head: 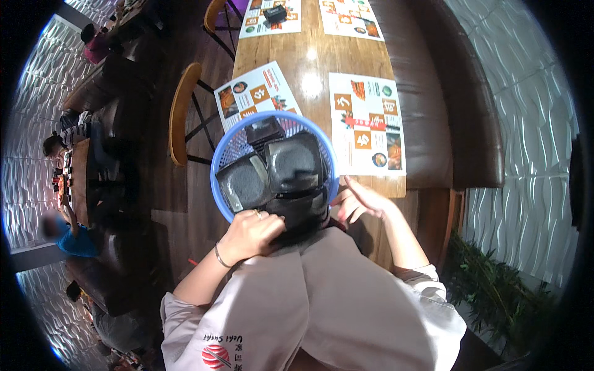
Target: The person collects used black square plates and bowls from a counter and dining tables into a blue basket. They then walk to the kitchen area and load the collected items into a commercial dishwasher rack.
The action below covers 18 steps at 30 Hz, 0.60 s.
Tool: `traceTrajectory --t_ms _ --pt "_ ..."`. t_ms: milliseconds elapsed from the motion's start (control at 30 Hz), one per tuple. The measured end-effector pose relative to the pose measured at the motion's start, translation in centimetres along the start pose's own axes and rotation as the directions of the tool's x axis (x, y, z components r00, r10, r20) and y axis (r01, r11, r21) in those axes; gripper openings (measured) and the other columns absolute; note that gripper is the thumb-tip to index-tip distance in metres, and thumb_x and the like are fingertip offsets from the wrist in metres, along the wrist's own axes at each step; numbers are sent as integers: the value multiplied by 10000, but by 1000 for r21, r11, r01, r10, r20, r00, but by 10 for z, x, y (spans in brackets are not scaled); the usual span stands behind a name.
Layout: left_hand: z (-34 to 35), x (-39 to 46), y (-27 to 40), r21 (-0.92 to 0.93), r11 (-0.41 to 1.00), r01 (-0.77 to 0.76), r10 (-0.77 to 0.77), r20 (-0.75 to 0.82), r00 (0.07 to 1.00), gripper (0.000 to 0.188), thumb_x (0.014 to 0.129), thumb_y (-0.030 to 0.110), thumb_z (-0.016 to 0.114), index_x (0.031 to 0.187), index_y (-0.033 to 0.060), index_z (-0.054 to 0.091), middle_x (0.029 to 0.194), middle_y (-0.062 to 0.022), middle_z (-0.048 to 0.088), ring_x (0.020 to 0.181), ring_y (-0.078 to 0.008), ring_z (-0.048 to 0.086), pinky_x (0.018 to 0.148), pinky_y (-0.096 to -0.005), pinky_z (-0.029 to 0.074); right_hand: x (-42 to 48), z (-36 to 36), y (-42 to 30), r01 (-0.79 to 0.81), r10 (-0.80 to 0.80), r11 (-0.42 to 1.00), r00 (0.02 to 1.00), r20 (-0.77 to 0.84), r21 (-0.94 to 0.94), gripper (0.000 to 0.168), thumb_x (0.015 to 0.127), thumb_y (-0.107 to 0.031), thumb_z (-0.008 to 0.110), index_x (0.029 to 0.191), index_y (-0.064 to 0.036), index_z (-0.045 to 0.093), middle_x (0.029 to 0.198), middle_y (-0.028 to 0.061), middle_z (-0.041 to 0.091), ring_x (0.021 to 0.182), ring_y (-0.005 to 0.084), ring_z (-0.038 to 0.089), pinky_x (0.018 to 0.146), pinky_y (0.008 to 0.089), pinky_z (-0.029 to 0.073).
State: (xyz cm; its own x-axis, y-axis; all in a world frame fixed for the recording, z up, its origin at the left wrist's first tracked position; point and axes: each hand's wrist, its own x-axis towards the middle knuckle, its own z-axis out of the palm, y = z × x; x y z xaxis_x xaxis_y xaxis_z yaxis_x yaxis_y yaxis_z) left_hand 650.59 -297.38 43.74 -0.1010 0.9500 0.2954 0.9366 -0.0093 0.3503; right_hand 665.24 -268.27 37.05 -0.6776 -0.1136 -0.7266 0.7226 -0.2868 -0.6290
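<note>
A round blue plastic basket (216,185) is close in front of my body, over the near end of the table. In it lie several square black dishes (294,162), with smaller dark square dishes (263,132) stacked at the far side. My left hand (255,234), wearing a ring and a bracelet, is closed over the basket's near rim, its fingertips beside the nearest black dish (297,211). To the right of the basket is my right hand (362,201), thumb and fingers spread and nothing held. Its fingertips come close to the rim; whether they touch is unclear.
Printed paper placemats (371,92) lie on the wooden table (283,55). One bears chopsticks in a red sleeve (366,123), another a small black container (275,15). Wooden-backed chairs (182,116) line the left, a brown padded bench (422,116) the right. People (79,239) sit further left.
</note>
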Motion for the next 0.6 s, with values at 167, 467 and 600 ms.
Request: traceTrajectory --t_ms 167,467,600 --pt "-18 56 -3 220 880 -420 434 -20 901 141 697 159 654 731 161 517 787 31 608 556 -73 507 473 -210 386 39 -22 -1 -16 -88 928 961 261 372 691 897 -527 506 1220 83 480 1068 201 628 876 276 671 656 432 594" --pt "41 72 -5 251 928 -276 333 -221 917 134 780 170 602 909 202 619 1089 27 610 1090 -135 544 1046 -348 344 18 -38 11 258 -317 869 945 74 423 589 804 -72 628 1338 14 395 1219 161 549 1076 231 586 891 365 511" --pt "67 43 6 52 978 202 -171 -355 919 362 784 113 623 1138 185 631 1267 -25 556 1217 -202 496 1086 -406 296 16 -64 55 441 -364 772 897 -252 458 595 815 -101 625 1354 -23 385 1186 126 556 956 192 620 745 316 554"
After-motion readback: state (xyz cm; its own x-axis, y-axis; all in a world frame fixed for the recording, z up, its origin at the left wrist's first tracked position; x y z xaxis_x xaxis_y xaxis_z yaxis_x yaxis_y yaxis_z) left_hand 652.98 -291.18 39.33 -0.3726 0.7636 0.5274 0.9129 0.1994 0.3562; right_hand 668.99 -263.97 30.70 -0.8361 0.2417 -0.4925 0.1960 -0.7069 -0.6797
